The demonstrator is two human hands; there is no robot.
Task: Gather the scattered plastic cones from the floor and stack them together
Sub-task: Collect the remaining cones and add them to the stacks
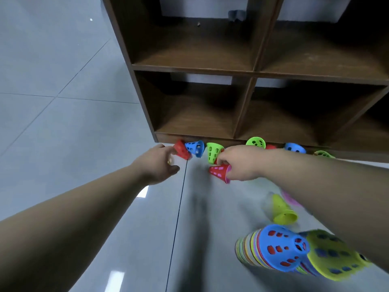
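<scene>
Perforated plastic cones lie along the foot of a wooden shelf. My left hand (160, 163) is closed on a red cone (181, 152) at the row's left end, beside a blue cone (196, 148) and a green cone (213, 152). My right hand (240, 165) grips a red cone nested over a pink one (220, 172), held just above the floor. Farther right along the shelf base lie another green cone (256, 142), a blue cone (294, 148) and more. A tall multicoloured stack topped by a blue cone (280, 248) lies at the lower right.
The brown wooden shelf unit (250, 72) with open compartments stands right behind the cones. A yellow-green cone stack (283, 209) and a second yellow-green cone (334, 256) lie on the grey tiled floor (84, 123) under my right arm.
</scene>
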